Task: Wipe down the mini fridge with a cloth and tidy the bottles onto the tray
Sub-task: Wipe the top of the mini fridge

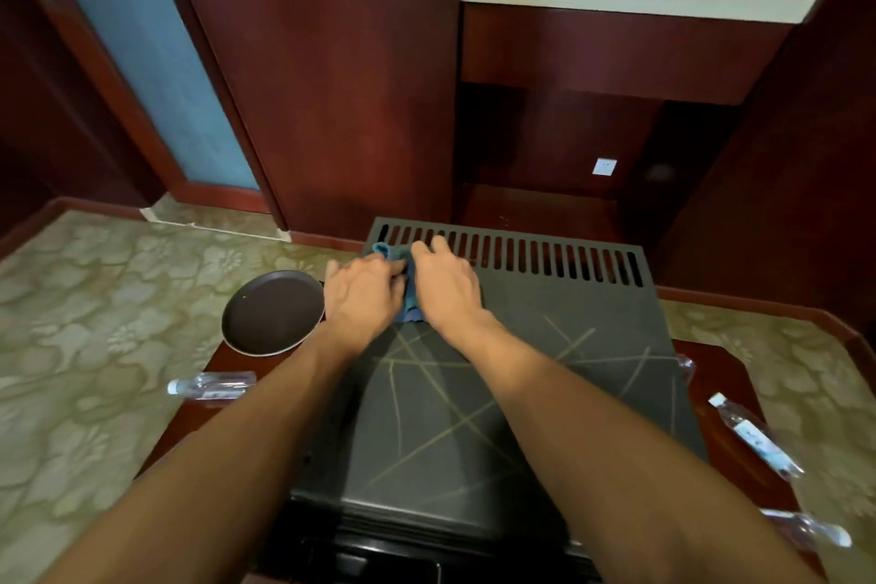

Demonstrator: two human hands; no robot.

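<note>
Head view shows the blue cloth (pixel 406 282) bunched at the far left corner of the mini fridge (pixel 497 394) top, just short of the slotted vent (pixel 512 256). Both hands meet on it. The left hand (pixel 362 294) lies over the cloth's left side with fingers curled into the fabric, a closed grip on it as far as can be seen. The right hand (pixel 448 287) lies flatter over its right side, fingers reaching forward toward the vent slots; whether they pinch the cloth or only press it I cannot tell.

Pale streaks (pixel 455 398) cross the dark lid nearer the person than the grip, so most of the top looks unwiped. One risk, as I judge it, is that the cloth snags in a vent slot if it is pushed further away from the person, since a fold already lies at the slot edge.

Just left of the left grip the round dark tray (pixel 272 313) sits on the wooden surface (pixel 720 375), overhanging its far edge a little; a sideways sweep of that forearm could nudge it off onto the carpet (pixel 95 299).

Further out, bottles lie on their sides: one bottle (pixel 213 384) left of the grip and nearer the person, partly over the surface's edge, and more to the right, among them a long bottle (pixel 753 434) and a low bottle (pixel 806 531). Being round and lying flat, they would likely roll if the fridge is jolted by hard wiping.
</note>
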